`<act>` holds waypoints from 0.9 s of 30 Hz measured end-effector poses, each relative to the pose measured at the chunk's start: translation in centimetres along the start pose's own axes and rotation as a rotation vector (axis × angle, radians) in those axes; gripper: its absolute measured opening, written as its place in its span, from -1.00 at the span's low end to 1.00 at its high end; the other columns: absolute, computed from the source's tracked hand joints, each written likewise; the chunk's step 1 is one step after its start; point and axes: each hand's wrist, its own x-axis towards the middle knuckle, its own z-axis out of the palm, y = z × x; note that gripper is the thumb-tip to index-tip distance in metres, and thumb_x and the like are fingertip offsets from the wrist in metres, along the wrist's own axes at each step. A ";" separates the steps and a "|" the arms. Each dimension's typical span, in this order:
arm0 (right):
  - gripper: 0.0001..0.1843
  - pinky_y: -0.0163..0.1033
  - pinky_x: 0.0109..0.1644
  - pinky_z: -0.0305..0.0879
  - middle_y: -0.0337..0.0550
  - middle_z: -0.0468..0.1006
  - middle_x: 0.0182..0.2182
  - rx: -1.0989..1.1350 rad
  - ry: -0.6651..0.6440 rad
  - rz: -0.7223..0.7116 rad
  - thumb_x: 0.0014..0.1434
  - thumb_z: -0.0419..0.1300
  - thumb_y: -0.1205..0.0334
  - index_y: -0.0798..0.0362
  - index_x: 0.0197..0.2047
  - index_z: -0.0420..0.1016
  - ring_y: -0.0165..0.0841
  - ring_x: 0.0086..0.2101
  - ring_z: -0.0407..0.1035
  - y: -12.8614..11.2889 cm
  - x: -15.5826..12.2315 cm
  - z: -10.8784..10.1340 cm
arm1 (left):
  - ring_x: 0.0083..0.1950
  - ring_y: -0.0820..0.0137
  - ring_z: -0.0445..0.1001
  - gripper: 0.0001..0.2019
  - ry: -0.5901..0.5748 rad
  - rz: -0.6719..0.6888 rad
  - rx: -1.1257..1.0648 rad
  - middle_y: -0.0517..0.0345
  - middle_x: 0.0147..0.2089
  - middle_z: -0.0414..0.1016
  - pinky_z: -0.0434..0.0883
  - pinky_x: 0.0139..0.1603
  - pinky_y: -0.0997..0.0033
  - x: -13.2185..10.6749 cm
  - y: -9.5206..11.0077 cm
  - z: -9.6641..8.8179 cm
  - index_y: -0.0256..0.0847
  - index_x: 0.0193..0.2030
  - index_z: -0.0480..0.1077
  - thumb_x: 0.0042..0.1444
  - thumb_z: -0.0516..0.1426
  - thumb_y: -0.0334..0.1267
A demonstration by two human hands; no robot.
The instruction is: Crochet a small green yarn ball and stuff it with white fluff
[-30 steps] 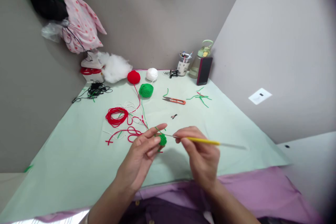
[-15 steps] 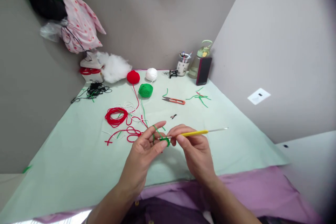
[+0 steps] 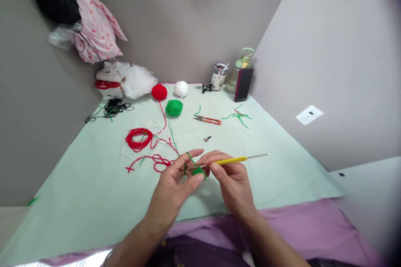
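My left hand (image 3: 178, 182) pinches a small piece of green crochet work (image 3: 199, 171) between thumb and fingers. Green yarn loops over its raised index finger and trails back toward the green yarn ball (image 3: 174, 108). My right hand (image 3: 233, 179) is closed around the yellow handle of a crochet hook (image 3: 231, 160). The hook's metal tip is at the green piece, and its other metal end points right. Just where the tip meets the stitches is partly hidden by fingers.
Orange thread snips (image 3: 208, 120) lie beyond my hands, with green yarn scraps (image 3: 240, 116) to their right. At left are a red yarn coil (image 3: 138, 139) and tangled black yarn (image 3: 114, 107). Red (image 3: 159, 91) and white yarn balls (image 3: 181, 88), a bottle (image 3: 232, 79) and a phone (image 3: 243, 85) stand behind.
My left hand has shifted slightly right and down with the green piece, turning it a little. The crochet hook's handle has slid slightly left in my right hand's grasp.
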 end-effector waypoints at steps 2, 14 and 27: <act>-0.87 -0.30 -0.21 0.39 -0.17 0.64 -0.29 -0.042 0.023 -0.015 0.35 0.29 0.17 -0.05 -0.18 0.71 -0.41 -0.31 0.45 0.1 -0.1 0.0 | -0.13 0.38 0.39 -0.61 0.027 0.022 0.035 0.19 -0.22 0.44 0.32 0.01 0.38 -0.1 0.0 -0.1 0.05 0.17 0.56 0.19 0.32 -0.12; -0.80 -0.27 -0.21 0.43 -0.19 0.64 -0.28 -0.046 0.064 0.004 0.44 0.17 0.18 -0.03 -0.18 0.61 -0.42 -0.37 0.48 -0.4 -0.1 -0.2 | -0.15 0.39 0.35 -0.67 0.112 0.078 0.093 0.19 -0.21 0.42 0.30 -0.03 0.43 -0.1 0.3 -0.2 0.02 0.09 0.59 0.16 0.32 -0.21; -0.63 -0.14 -0.15 0.54 -0.02 0.65 -0.13 -0.794 -0.051 -0.590 0.33 0.19 0.44 -0.11 0.11 0.61 -0.21 -0.16 0.56 0.2 -1.5 -0.3 | -0.45 0.60 0.23 -0.49 0.024 -0.138 -0.304 0.36 -0.46 0.29 0.36 -0.14 0.54 0.1 0.3 0.3 -0.04 0.20 0.55 0.08 0.42 -0.17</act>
